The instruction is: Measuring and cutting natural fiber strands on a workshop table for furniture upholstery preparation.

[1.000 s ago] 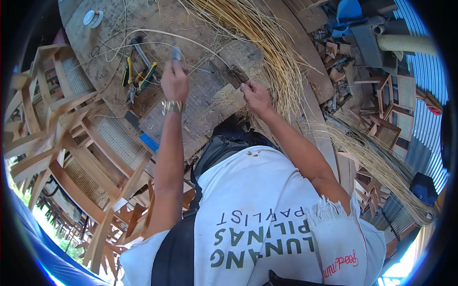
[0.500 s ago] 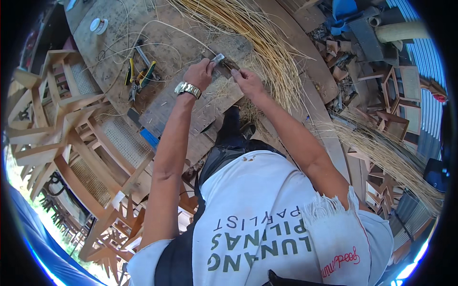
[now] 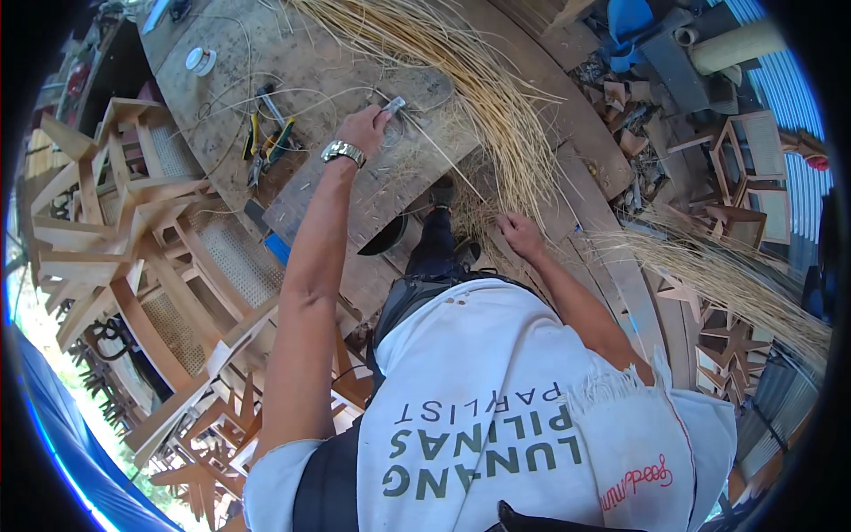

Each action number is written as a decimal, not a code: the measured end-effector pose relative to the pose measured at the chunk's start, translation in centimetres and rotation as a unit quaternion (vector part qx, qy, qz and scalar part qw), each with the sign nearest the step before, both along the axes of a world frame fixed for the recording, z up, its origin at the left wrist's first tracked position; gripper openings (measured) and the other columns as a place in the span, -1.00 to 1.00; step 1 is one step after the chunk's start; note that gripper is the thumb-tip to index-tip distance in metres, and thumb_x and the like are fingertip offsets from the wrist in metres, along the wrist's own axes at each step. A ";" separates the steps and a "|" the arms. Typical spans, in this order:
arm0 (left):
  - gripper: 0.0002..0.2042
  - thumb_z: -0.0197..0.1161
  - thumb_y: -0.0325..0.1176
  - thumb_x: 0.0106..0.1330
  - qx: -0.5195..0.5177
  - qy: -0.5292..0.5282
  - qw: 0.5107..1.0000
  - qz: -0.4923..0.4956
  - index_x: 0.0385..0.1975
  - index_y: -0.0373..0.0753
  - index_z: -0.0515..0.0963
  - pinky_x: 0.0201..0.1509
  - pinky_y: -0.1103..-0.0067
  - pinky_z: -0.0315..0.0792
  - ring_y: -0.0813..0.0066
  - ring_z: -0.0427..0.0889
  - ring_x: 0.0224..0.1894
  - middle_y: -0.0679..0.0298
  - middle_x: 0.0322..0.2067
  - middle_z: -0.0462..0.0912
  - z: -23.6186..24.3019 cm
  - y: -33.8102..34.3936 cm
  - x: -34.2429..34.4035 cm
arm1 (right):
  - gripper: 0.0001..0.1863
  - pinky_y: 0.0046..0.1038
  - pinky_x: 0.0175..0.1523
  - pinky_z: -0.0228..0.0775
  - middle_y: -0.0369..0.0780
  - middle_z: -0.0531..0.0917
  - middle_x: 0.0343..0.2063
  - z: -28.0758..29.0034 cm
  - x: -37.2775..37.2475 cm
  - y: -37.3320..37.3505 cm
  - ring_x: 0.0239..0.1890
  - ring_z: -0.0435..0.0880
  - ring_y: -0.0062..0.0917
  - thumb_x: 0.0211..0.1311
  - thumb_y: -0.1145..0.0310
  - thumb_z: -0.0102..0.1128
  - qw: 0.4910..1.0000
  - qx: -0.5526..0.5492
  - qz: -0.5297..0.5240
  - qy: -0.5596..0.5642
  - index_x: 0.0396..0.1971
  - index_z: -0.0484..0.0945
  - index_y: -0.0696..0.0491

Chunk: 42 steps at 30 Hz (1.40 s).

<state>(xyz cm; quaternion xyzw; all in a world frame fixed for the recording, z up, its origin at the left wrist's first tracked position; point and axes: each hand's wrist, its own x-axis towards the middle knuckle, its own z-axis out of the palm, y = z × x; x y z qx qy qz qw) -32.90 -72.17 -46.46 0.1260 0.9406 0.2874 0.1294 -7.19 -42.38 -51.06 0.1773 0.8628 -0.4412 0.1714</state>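
Note:
On the wooden work board my left hand [image 3: 363,131], wearing a metal watch, is closed around a small silvery metal piece [image 3: 395,105]. A thin pale rattan strip [image 3: 441,152] runs from that piece down to the right. My right hand [image 3: 521,235] is closed in a pinch near my body, in line with the strip's lower end. The last bit of the strip by the fingers is hard to make out. Left of my left hand lie pliers with yellow and green handles [image 3: 266,146].
A large bundle of rattan strands [image 3: 492,97] lies beyond and right of my hands. A small white round container [image 3: 200,61] stands at the far left. Wooden chair frames with cane panels [image 3: 168,257] crowd the left. More long strands [image 3: 709,275] lie at the right.
My right hand has pulled away from the metal piece, down and right toward my body, and the strip now stretches out straight. The loose curve beyond the piece has shortened. My left hand stays near the piece.

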 end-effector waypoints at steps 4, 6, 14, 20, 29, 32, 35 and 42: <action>-0.72 0.04 -0.10 0.31 0.010 -0.001 1.000 -0.001 -0.37 -0.21 0.47 -0.26 0.18 0.38 -0.11 0.53 -0.31 -0.04 -0.42 0.57 0.2 0.4 0.4 | -0.40 -0.30 -0.01 0.39 -0.02 0.64 -0.28 2.8 -6.0 -1.9 -0.12 0.60 -0.15 0.13 -0.14 0.04 0.991 0.032 0.125 0.024 -0.10 0.50 0.13; -0.72 0.03 -0.10 0.31 0.006 -0.001 1.000 -0.001 -0.37 -0.20 0.47 -0.27 0.18 0.38 -0.11 0.53 -0.31 -0.04 -0.43 0.57 -0.1 0.1 0.3 | -0.35 -0.29 -0.02 0.39 -0.04 0.65 -0.26 1.1 -10.6 -5.2 -0.13 0.60 -0.15 0.14 -0.14 0.03 0.983 0.024 0.134 0.121 -0.02 0.45 0.16; -0.71 0.01 -0.08 0.32 -0.011 0.004 1.000 -0.021 -0.38 -0.18 0.48 -0.26 0.20 0.39 -0.07 0.55 -0.30 0.00 -0.45 0.58 -1.7 2.1 -0.2 | -0.53 -0.43 -0.51 0.31 -0.25 0.50 -0.76 1.4 -19.2 -11.5 -0.67 0.49 -0.50 0.20 0.01 0.12 0.983 -0.128 -0.129 0.026 -0.56 0.53 0.18; -0.71 0.01 -0.09 0.34 -0.022 0.006 0.999 -0.034 -0.40 -0.20 0.50 -0.28 0.31 0.43 0.05 0.59 -0.35 0.10 -0.51 0.61 -1.7 2.5 -0.1 | -0.48 -0.31 -0.36 0.40 -0.06 0.62 -0.61 4.6 -18.1 -11.4 -0.50 0.63 -0.27 0.17 -0.01 0.09 0.971 -0.140 -0.189 -0.053 -0.60 0.58 0.22; -0.71 0.03 -0.12 0.33 -0.007 -0.002 1.000 -0.007 -0.41 -0.22 0.52 -0.33 0.45 0.43 0.30 0.62 -0.46 0.22 -0.60 0.61 -2.1 4.5 0.9 | -0.51 -0.24 -0.15 0.40 -0.01 0.63 -0.38 -2.4 -6.4 -1.0 -0.26 0.60 -0.10 0.17 -0.06 -0.06 0.989 -0.085 -0.080 0.087 -0.34 0.61 0.10; -0.71 0.03 -0.11 0.33 -0.017 0.002 1.000 -0.010 -0.40 -0.22 0.52 -0.33 0.47 0.42 0.30 0.61 -0.48 0.24 -0.60 0.61 -1.3 3.5 0.7 | -0.52 -0.25 -0.09 0.35 -0.02 0.63 -0.29 -6.7 12.7 8.3 -0.16 0.58 -0.15 0.21 -0.04 -0.07 0.989 0.048 -0.092 -0.105 -0.27 0.61 0.08; -0.71 0.03 -0.10 0.33 -0.013 -0.001 1.000 -0.011 -0.39 -0.21 0.52 -0.34 0.47 0.42 0.33 0.61 -0.47 0.25 -0.60 0.61 -0.9 2.5 0.2 | -0.56 -0.21 -0.02 0.35 0.01 0.62 -0.21 -5.2 21.7 12.8 -0.11 0.58 -0.13 0.18 -0.01 -0.01 0.961 0.095 -0.075 -0.249 -0.17 0.61 0.00; -0.71 0.05 -0.07 0.30 0.006 -0.007 1.000 0.004 -0.38 -0.18 0.52 -0.29 0.37 0.44 0.18 0.63 -0.40 0.19 -0.56 0.62 -3.1 0.0 0.8 | -0.33 -0.21 0.12 0.29 0.07 0.52 -0.05 -2.4 4.1 2.7 0.03 0.46 -0.06 0.12 -0.15 0.06 0.980 0.182 0.071 0.029 0.03 0.45 0.13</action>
